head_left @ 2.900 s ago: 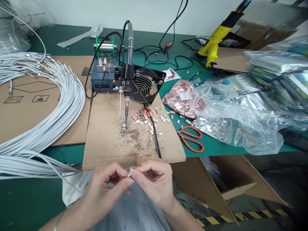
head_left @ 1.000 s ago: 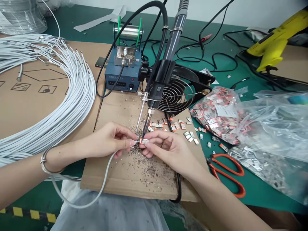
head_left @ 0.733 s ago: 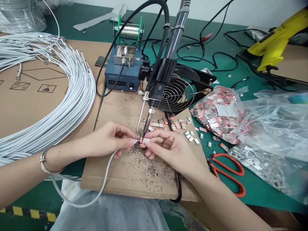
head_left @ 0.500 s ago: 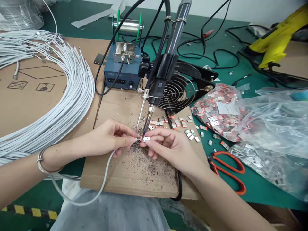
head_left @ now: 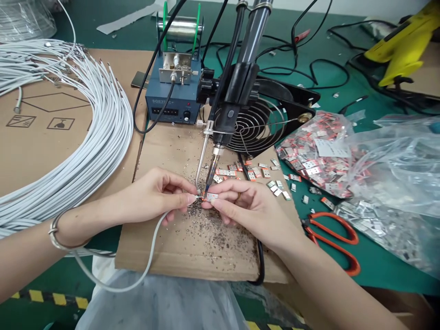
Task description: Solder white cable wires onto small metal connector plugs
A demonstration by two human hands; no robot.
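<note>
Soldering iron (head_left: pixel 213 169) points down between the two hands, its tip at the small red-and-silver connector (head_left: pixel 210 197) pinched in the right hand (head_left: pixel 247 206), while the left hand (head_left: pixel 165 197) pinches the white cable (head_left: pixel 151 247) just left of it, above the speckled cardboard (head_left: pixel 172 256).

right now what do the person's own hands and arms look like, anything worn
The left hand is gloveless, with a thin silvery bangle at the wrist. The right hand is gloveless too, its wrist plain. No sleeves show.
</note>
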